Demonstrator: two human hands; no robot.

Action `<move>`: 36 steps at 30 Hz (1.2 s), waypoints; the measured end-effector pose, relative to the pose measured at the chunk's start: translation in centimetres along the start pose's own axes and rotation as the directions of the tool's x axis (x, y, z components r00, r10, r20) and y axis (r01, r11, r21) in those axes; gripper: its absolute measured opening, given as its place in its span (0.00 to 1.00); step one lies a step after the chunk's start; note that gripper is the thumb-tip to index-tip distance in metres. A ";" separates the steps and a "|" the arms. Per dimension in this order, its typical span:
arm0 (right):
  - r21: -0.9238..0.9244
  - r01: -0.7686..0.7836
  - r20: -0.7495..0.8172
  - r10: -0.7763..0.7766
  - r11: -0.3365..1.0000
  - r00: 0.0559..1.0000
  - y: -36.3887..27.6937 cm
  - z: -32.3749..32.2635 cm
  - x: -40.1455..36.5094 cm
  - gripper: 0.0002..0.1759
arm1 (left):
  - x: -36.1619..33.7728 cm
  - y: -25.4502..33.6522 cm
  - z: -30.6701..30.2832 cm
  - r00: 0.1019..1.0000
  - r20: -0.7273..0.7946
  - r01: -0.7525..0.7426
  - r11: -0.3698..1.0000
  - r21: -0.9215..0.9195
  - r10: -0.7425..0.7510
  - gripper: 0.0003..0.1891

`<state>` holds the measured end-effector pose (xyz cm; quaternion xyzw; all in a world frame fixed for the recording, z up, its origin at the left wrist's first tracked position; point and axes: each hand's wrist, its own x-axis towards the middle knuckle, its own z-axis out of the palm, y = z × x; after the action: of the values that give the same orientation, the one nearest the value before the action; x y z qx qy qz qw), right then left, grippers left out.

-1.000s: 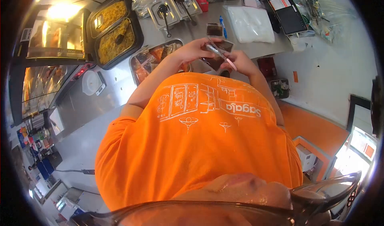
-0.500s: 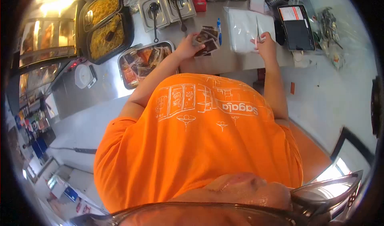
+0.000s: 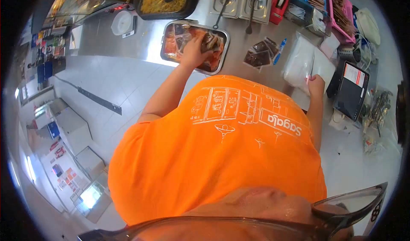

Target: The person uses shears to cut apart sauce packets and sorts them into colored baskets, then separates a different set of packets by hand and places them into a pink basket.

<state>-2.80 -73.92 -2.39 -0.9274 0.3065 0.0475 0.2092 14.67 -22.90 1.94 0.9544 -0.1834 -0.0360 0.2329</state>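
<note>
My left hand (image 3: 194,53) is down in a metal tray (image 3: 227,38) of filled clear sachets. Its fingers and thumb are curled round a dark sachet (image 3: 210,41), though the fingertips are partly hidden. Orange-red sachets (image 3: 170,42) lie beside it in the tray. On the counter to the right, several flat dark sachets (image 3: 259,55) overlap beside a blue pen (image 3: 280,51). My right hand (image 3: 316,85) is closed around scissors with pink handles (image 3: 308,79), at the near edge of a stack of clear plastic bags (image 3: 299,61).
Two steel containers with black ladles (image 3: 255,6) stand at the back, near a red tape dispenser (image 3: 279,6). A black pan of yellow food (image 3: 164,0) is behind the tray. A tablet (image 3: 350,91) is at right, a small scale (image 3: 124,23) at left.
My left hand has let go of the dark sachets on the counter and moved left into the tray. My right hand keeps the scissors by the bags. The view has turned left.
</note>
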 end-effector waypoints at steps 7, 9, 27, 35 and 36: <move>-0.046 0.043 0.002 -0.042 0.998 0.999 -0.6 0.3 -0.7 0.14 | 1.0 -4.3 -0.4 0.980 0.146 -0.124 0.989 -0.074 0.134 0.23; -0.102 0.065 -0.096 -0.075 0.993 0.993 -1.2 0.6 -1.6 0.13 | 1.8 -5.4 0.5 0.969 0.212 -0.129 0.991 -0.019 0.130 0.18; 0.408 0.716 -0.310 -0.652 0.566 0.692 -41.3 0.4 -14.8 0.19 | 3.0 0.6 -18.3 0.858 0.188 -0.357 0.818 -0.452 0.478 0.11; 0.908 0.189 -0.051 -0.348 0.374 0.936 -40.7 0.2 -15.0 0.15 | 2.5 0.2 -12.8 0.877 0.240 0.033 0.446 -0.895 0.416 0.32; 0.939 0.122 -0.018 -0.309 0.322 0.951 -40.3 0.0 -15.1 0.16 | 2.6 0.5 -11.8 0.875 0.212 0.016 0.412 -0.911 0.434 0.34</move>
<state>8.70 -36.41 15.37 -0.6684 0.1338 -0.0868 0.7265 18.70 -19.21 12.72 0.6216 -0.3027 -0.3001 0.6572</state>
